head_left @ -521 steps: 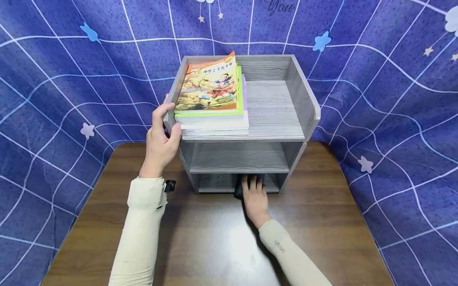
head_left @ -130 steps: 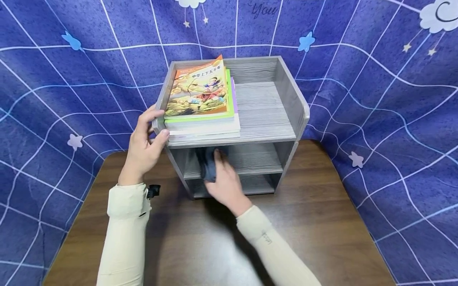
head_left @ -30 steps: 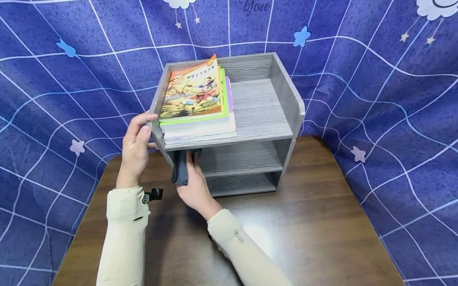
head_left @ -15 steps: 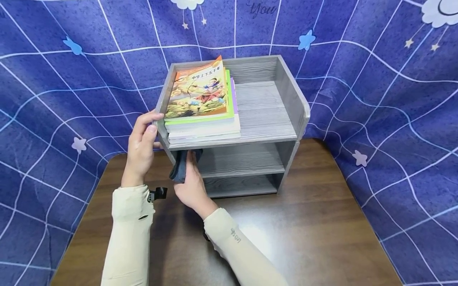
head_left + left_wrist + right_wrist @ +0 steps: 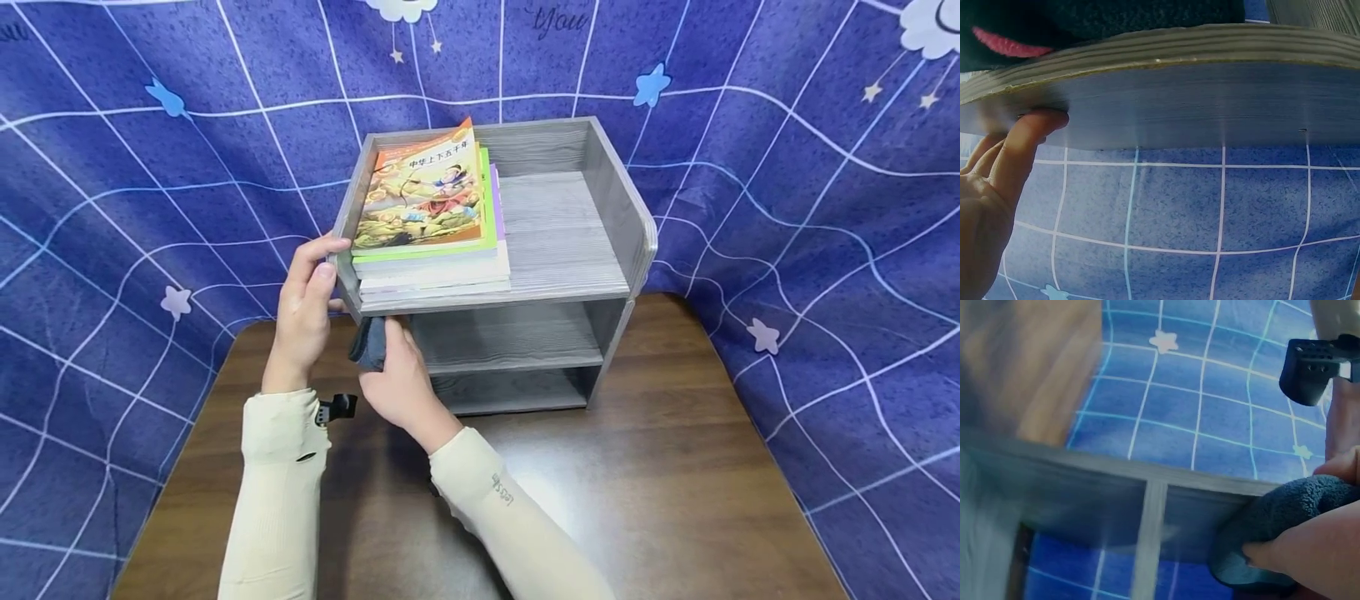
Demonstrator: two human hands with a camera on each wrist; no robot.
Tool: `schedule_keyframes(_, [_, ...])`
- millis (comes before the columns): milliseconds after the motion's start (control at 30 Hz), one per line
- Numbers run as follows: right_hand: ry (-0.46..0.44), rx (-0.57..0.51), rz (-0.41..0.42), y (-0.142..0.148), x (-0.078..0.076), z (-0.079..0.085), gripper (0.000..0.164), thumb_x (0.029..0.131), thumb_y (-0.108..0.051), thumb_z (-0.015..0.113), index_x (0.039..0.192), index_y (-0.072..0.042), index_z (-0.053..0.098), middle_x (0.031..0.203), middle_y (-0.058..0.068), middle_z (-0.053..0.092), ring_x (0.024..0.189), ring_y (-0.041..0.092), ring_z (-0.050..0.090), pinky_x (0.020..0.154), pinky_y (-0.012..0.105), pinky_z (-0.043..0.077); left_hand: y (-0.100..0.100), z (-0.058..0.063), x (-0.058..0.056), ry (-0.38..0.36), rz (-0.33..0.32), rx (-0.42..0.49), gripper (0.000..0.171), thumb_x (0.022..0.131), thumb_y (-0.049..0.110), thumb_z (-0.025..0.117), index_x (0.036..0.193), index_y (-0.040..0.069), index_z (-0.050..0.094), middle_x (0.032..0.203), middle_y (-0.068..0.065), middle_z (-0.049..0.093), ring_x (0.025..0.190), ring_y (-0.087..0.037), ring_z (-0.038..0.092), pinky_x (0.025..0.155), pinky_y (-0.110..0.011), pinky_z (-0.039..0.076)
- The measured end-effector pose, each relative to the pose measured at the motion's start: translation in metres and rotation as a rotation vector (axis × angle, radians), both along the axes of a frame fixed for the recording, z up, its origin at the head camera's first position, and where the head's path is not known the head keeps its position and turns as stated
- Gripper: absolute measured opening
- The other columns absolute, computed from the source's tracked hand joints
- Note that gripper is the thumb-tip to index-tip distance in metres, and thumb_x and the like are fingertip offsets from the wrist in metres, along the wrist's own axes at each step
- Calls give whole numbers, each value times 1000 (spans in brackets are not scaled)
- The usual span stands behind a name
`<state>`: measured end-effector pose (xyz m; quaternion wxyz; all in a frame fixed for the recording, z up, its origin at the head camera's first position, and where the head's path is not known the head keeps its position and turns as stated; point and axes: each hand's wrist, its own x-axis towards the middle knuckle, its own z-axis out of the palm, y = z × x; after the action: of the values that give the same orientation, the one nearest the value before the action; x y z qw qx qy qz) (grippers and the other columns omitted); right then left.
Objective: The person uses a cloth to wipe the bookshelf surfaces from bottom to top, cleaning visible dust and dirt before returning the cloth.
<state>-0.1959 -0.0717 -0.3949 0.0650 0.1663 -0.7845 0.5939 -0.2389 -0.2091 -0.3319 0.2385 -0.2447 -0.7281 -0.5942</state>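
Note:
A grey wood-grain shelf unit (image 5: 517,304) stands on the table. My left hand (image 5: 302,321) grips the front part of its left side panel (image 5: 347,283), and in the left wrist view the fingers (image 5: 1029,140) lie against the panel's outer face. My right hand (image 5: 401,379) holds a folded dark blue-green cloth (image 5: 371,346) at the inner front of that panel, just under the top board. In the right wrist view the cloth (image 5: 1254,544) is bunched under the thumb, with part of the hand out of frame. A pink stripe shows on the cloth (image 5: 1085,37) in the left wrist view.
A stack of books (image 5: 423,204) lies on the left half of the top board, an orange-covered one uppermost. Two open compartments are below. The brown wooden table (image 5: 675,433) carries the unit, and a blue patterned curtain (image 5: 787,208) hangs behind and at both sides.
My right hand has taken the cloth from the bottom compartment to the middle one, then left to the side panel, and lately slightly upward. My left hand keeps its hold on the panel.

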Motion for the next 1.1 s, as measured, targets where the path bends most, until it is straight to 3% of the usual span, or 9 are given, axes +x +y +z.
schedule_keyframes(67, [-14,-75,-33,0,1,-5,67,78,4,65,142,-6,47,122,8,55,102,17,51,86,29,43,1,0,0,-12,-14,12,41,103,24,46,133,-2,54,146,-8,48,98,-21,58,58,-23,52])
schedule_keyframes(133, [-41,-238,-77,-2,2,-11,60,76,7,63,134,-3,53,114,8,58,95,16,52,82,29,45,1,-1,-1,-27,-37,35,41,104,24,46,133,-3,54,146,-8,47,97,-20,58,59,-23,52])
schedule_keyframes(200, [-85,-508,-104,-4,3,-17,61,73,11,58,133,2,54,118,9,61,101,15,56,86,27,46,2,-1,-1,-38,-57,53,40,104,24,47,133,-3,54,146,-9,46,96,-20,59,59,-23,53])
schedule_keyframes(333, [-120,-1126,-48,-7,6,-24,73,70,16,47,142,6,47,141,17,55,128,23,53,105,33,42,2,1,0,-45,-64,60,40,104,26,48,133,-1,54,147,-9,46,97,-19,59,58,-23,53])
schedule_keyframes(433, [-131,-1374,18,-9,10,-20,75,72,14,45,146,0,44,146,15,52,135,26,48,111,39,36,3,2,0,-42,-51,49,41,104,27,48,133,-1,54,148,-9,46,98,-20,58,57,-22,53])
schedule_keyframes(667, [-96,-1536,49,-17,14,8,42,82,6,47,119,-10,58,111,4,59,101,17,54,93,32,45,4,0,-1,-31,-30,10,43,104,29,46,132,-3,53,149,-8,45,105,-22,57,58,-24,52])
schedule_keyframes(833, [-126,-1539,-1,-18,14,14,24,90,-4,51,112,-8,60,109,6,60,101,19,57,92,32,47,3,-1,0,-18,2,-23,44,104,31,45,132,-1,55,148,-6,47,109,-22,55,57,-26,51])
schedule_keyframes(967, [-191,-1496,-73,-16,12,11,17,90,-4,58,105,-10,62,102,6,61,93,18,59,82,31,51,1,0,0,-11,1,-18,42,104,29,45,132,-1,55,148,-6,47,108,-23,55,57,-25,51])
schedule_keyframes(1100, [-204,-1486,-52,-12,14,12,18,90,-2,59,106,-11,62,104,5,63,92,18,61,82,32,52,0,1,0,-8,7,-18,41,104,27,44,132,-1,55,148,-6,47,110,-23,54,57,-24,51])
